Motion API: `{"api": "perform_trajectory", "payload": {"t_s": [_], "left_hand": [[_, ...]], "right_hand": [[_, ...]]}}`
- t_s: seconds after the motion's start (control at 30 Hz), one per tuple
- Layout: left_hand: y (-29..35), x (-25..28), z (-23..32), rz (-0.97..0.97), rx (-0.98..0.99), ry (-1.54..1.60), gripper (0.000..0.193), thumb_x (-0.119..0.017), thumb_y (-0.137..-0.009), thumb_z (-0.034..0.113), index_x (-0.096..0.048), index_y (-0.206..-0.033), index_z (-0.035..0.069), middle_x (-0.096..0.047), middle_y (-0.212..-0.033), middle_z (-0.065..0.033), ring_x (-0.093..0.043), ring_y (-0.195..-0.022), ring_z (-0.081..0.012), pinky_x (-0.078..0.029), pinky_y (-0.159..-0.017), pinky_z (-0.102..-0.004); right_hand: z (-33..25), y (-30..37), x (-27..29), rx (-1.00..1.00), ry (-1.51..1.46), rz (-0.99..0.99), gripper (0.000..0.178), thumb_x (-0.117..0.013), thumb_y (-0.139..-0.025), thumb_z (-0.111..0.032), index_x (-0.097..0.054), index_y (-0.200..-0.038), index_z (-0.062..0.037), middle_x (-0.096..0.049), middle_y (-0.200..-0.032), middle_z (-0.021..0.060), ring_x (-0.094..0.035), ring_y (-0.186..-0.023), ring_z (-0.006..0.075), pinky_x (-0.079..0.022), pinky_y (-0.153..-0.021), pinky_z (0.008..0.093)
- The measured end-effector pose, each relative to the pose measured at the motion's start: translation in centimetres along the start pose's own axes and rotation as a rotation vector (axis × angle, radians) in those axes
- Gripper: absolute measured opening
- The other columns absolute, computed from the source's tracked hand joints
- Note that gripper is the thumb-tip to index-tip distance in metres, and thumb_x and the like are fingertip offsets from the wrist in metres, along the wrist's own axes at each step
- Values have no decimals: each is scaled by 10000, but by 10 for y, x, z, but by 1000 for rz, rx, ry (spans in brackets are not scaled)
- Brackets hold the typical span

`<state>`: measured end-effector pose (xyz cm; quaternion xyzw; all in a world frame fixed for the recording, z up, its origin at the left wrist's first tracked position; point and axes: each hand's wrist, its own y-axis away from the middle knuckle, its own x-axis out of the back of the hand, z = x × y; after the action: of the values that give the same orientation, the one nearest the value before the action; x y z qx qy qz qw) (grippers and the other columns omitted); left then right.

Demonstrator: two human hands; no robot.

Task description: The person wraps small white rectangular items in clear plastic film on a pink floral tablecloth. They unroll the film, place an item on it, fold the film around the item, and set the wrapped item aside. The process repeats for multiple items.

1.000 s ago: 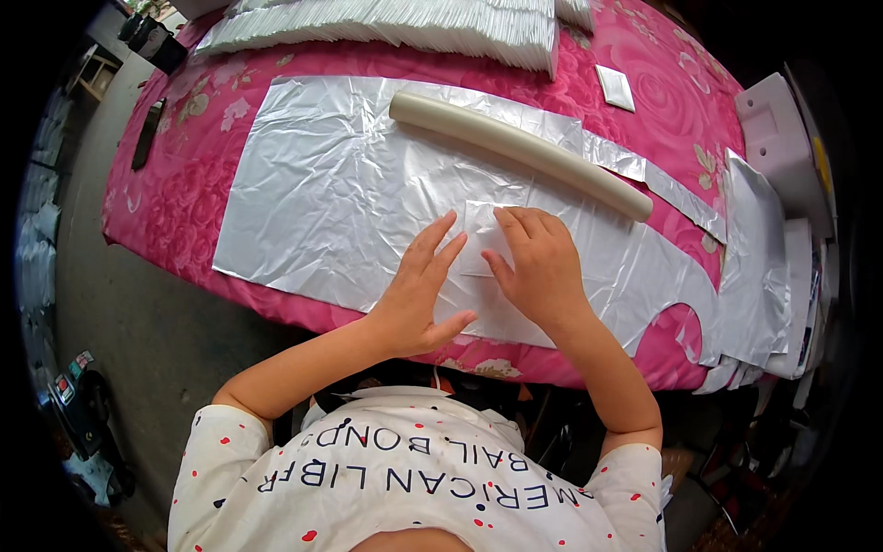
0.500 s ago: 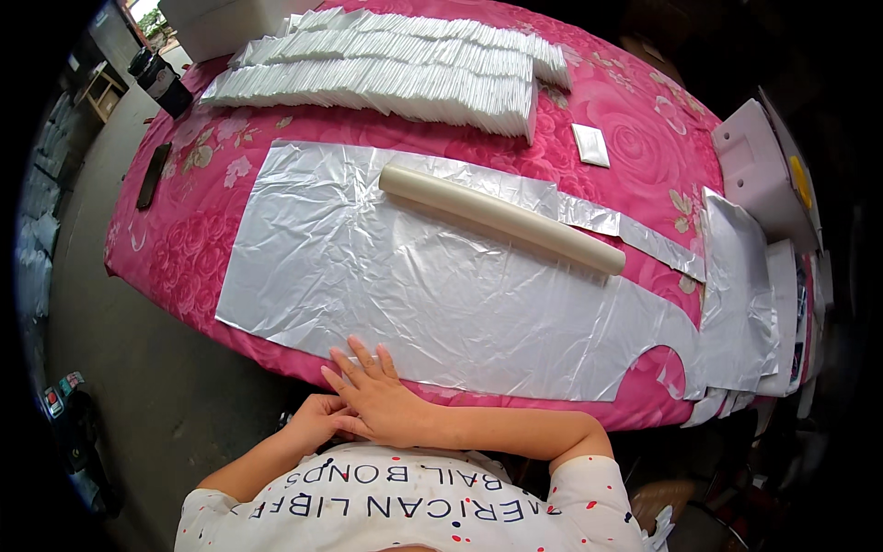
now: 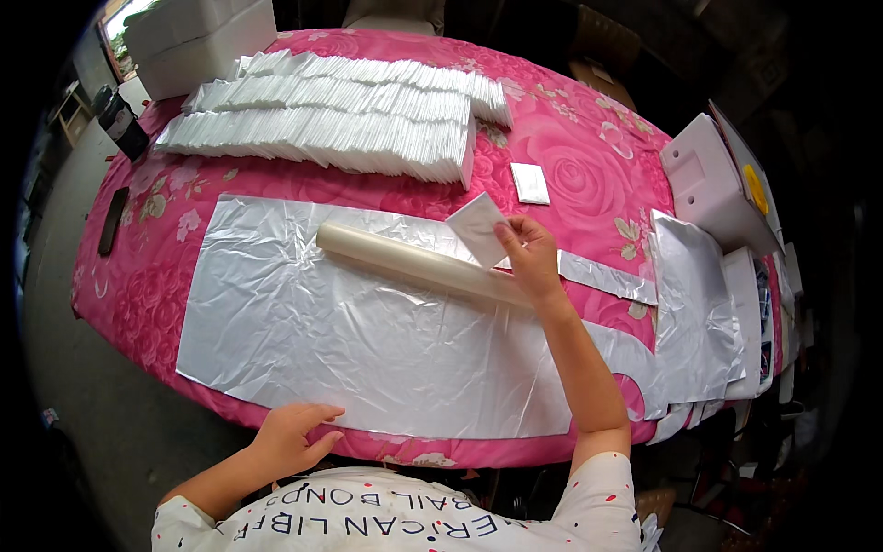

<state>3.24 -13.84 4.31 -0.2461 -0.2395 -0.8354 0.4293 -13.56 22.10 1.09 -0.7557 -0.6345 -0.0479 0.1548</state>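
My right hand (image 3: 535, 258) is raised over the far side of the sheet, pinching a flat white square packet (image 3: 478, 228) by one edge between thumb and fingers. Down at the table's near edge, my left hand (image 3: 296, 438) rests by the sheet's border, thumb and fingers apart, holding nothing. A large silvery plastic sheet (image 3: 368, 368), wrinkled, lies spread on the table. Across it lies a long cream tube (image 3: 405, 260), its right end hidden behind my right hand and forearm. Another white square packet (image 3: 530, 183) sits on the cloth beyond.
Rows of white folded packets (image 3: 322, 138) stand at the far left. A foam box (image 3: 198, 46), dark bottle (image 3: 120, 124) and dark flat object (image 3: 113, 221) are near them. More silvery sheets (image 3: 694, 304) and a foam box (image 3: 717, 179) sit right on the pink flowered tablecloth (image 3: 589, 147).
My right hand has left my left hand and reached up and right; it now holds a white square packet. My left hand's fingers have spread. The view has shifted.
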Motion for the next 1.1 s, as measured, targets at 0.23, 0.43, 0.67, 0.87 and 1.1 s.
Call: {"api": "perform_trajectory", "payload": {"t_s": [0.23,0.43,0.67,0.87,1.1], "left_hand": [[-10,-2,-3,-26,-92,26,304,-671,-772,155,-618,-1053,50,-651,-967,-145,-622,-811,-305,-507,-686,-345],[-5,2,-8,-21,18,73,306,-667,-769,139,-614,-1055,44,-648,-973,-150,-627,-816,-300,-511,-685,-342],[-15,-1,-8,24,-177,-24,335,-653,-769,122,-588,-1089,45,-641,-998,-147,-622,-866,-312,-516,-716,-356],[-51,-24,0,4,-441,-67,459,-668,-752,104,-533,-1183,29,-548,-1202,-167,-564,-1030,-319,-476,-843,-363],[-97,-77,26,88,-446,-271,775,-633,-774,395,-313,-1379,32,-45,-1473,-281,-97,-1354,-462,-215,-1077,-480]], "right_hand": [[81,-116,73,-95,431,416,281,-645,-805,-251,-655,-915,7,-676,-795,107,-637,-712,206,-482,-673,330],[51,-104,58,-28,1054,474,404,-664,-775,-313,-634,-1041,-10,-637,-1017,156,-602,-918,268,-460,-805,378],[-13,28,33,123,609,-298,452,-688,-769,-235,-577,-1159,-33,-582,-1143,142,-526,-1045,282,-411,-913,381],[-36,141,27,-50,737,-331,545,-674,-788,-248,-498,-1237,5,-541,-1182,164,-479,-1111,315,-375,-963,389],[-32,222,13,143,559,-478,563,-528,-888,-328,-414,-1311,25,-365,-1383,201,-332,-1283,346,-268,-1058,413]]}}
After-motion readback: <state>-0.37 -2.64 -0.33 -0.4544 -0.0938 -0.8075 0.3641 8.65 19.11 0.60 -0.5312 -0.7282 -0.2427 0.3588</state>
